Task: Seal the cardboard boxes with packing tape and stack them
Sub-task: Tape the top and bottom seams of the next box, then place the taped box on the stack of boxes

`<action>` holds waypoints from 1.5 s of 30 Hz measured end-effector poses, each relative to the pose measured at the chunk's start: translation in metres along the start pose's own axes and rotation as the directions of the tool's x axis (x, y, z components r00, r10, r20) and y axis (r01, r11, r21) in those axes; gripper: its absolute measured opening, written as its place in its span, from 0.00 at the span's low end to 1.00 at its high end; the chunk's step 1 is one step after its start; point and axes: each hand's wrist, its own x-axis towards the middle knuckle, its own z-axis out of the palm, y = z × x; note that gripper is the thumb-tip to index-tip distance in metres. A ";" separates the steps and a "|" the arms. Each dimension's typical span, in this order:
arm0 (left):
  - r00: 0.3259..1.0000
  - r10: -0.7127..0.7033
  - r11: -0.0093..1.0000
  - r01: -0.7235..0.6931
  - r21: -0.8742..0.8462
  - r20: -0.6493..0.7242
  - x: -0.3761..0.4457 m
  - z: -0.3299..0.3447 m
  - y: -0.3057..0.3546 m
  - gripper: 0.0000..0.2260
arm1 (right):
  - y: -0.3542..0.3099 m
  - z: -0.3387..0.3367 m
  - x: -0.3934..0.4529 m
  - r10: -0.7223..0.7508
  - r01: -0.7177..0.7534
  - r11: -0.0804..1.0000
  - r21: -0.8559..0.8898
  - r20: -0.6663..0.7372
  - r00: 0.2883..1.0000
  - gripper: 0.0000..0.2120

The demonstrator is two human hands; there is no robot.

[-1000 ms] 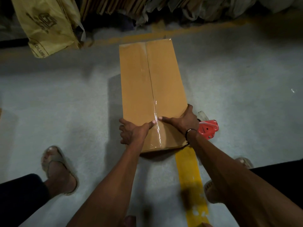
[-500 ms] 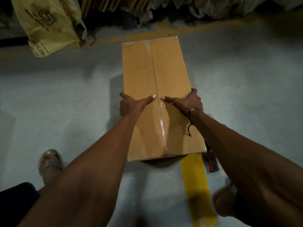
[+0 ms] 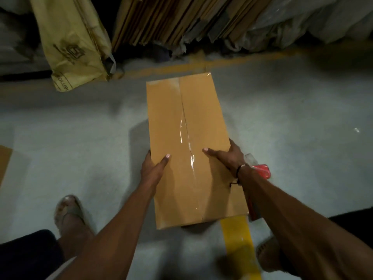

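Both hands lay on a long cardboard box (image 3: 187,150) that rested flat on the grey floor (image 3: 80,142) at the middle of the view. The left hand (image 3: 152,168) gripped the box's left edge at about 8 o'clock from the box's centre, its thumb stretched straight across the top face and the other fingers wrapped down over the side, out of sight. The right hand (image 3: 226,156) held the right edge at about 4 o'clock, its thumb also laid flat on top and pointing inward, its fingers curled over the edge. A dark band (image 3: 239,170) circled the right wrist.

A strip of clear packing tape (image 3: 186,138) ran the length of the box along the centre seam between the two flaps and caught the light in a bright streak between the two thumbs.

Just beside the box at 3 o'clock, partly hidden behind the right forearm, lay a red tape dispenser (image 3: 262,171). A yellow painted line (image 3: 238,243) ran along the floor from under the near end of the box toward 6 o'clock. At 7 o'clock a foot in a sandal (image 3: 70,211) stood on the floor. At 12 o'clock a row of flattened cardboard sheets (image 3: 181,19) leaned upright, with a yellowish printed bag (image 3: 72,43) at 11 o'clock.
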 end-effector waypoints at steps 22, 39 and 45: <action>0.758 0.620 0.784 -0.597 -0.170 0.201 -0.302 -0.024 0.356 0.32 | -0.203 -0.330 -0.339 -0.624 0.636 0.772 -0.001 -0.192 0.758 0.45; 0.377 0.553 0.733 -0.644 -0.219 0.743 -0.411 0.214 0.425 0.35 | -0.070 -0.523 -0.430 -0.164 0.457 0.863 0.218 -0.734 0.659 0.35; 0.378 0.422 0.713 -0.700 -0.044 0.824 -0.386 0.319 0.421 0.33 | -0.019 -0.562 -0.346 -0.008 0.378 0.872 0.311 -0.763 0.646 0.35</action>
